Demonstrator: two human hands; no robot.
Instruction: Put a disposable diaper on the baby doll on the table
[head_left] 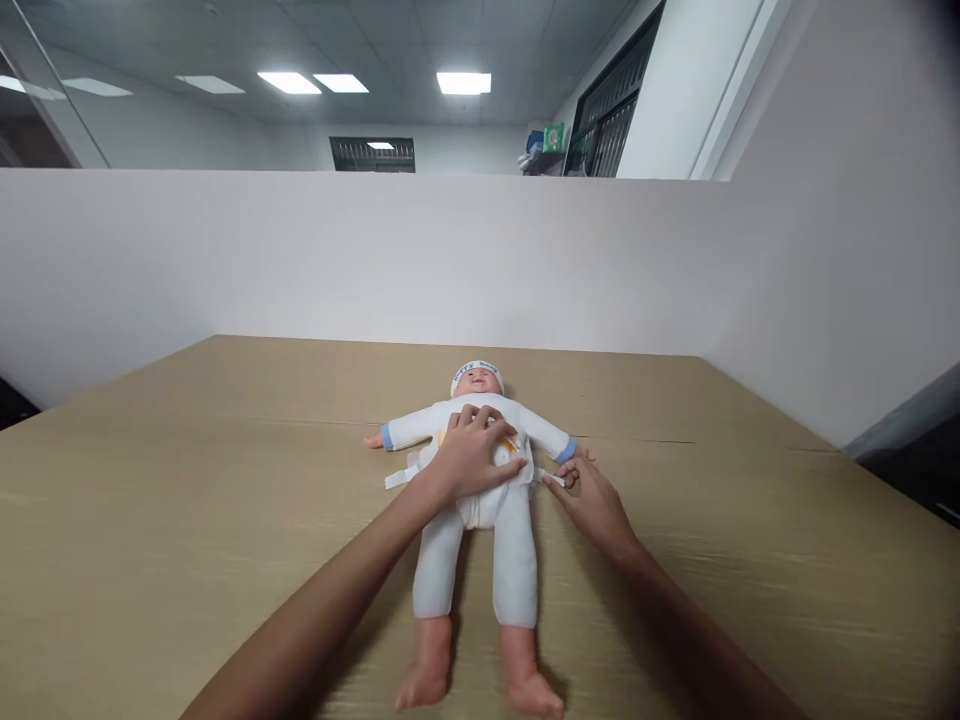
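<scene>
A baby doll (515, 570) in a white suit with blue cuffs and a printed headband lies on its back, feet toward me. Around its hips is a white diaper (481, 512). My left hand (474, 455) lies with spread fingers on the doll's belly and holds nothing. At the doll's side, my right hand (592, 500) pinches a white diaper tab (552, 478) between thumb and fingers, close to the doll's cuff. The opposite tab (397, 478) sticks out loose on the left side. My left palm hides part of the diaper's front.
The doll rests on a wide tan tabletop (225, 520). Behind the table stands a low white partition wall (360, 260), with another wall (847, 250) on the right. Dark objects show at the far left and right edges.
</scene>
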